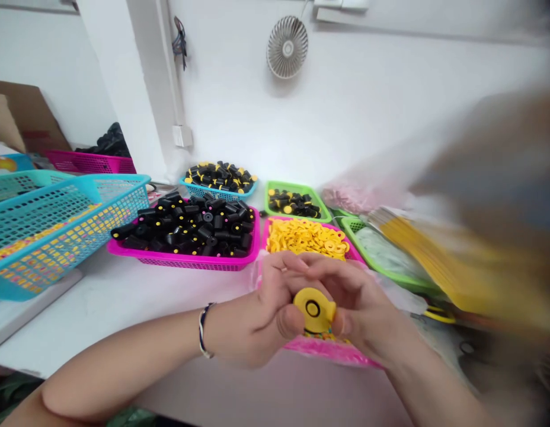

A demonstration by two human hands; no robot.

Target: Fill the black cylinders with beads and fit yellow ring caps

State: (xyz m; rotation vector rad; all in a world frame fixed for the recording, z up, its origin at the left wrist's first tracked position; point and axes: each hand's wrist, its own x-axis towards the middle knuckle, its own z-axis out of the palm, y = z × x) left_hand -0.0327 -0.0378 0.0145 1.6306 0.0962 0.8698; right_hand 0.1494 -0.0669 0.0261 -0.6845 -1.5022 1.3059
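Between my two hands is a round yellow plastic piece [318, 320] with a black ring at its centre and a small tab on its right side. The thumb of my left hand [275, 308] presses its left edge, with the fingers curled behind it. My right hand [359, 296] grips the tab side between thumb and fingers. Whatever lies behind the disc is hidden by my fingers. Just beyond my hands, a pink basket [357, 255] holds many loose yellow ring-shaped pieces [301, 236]. Below them shows a pink tray [332, 351] with small coloured bits.
A magenta basket [195, 261] of black cylindrical parts stands to the left. Behind are a blue basket [219, 194] and a green basket [297, 216] of black-and-yellow parts. Larger blue baskets [79, 237] stand far left. At right lie yellow-handled scissors [439, 314] near a blurred yellow stack [417, 255].
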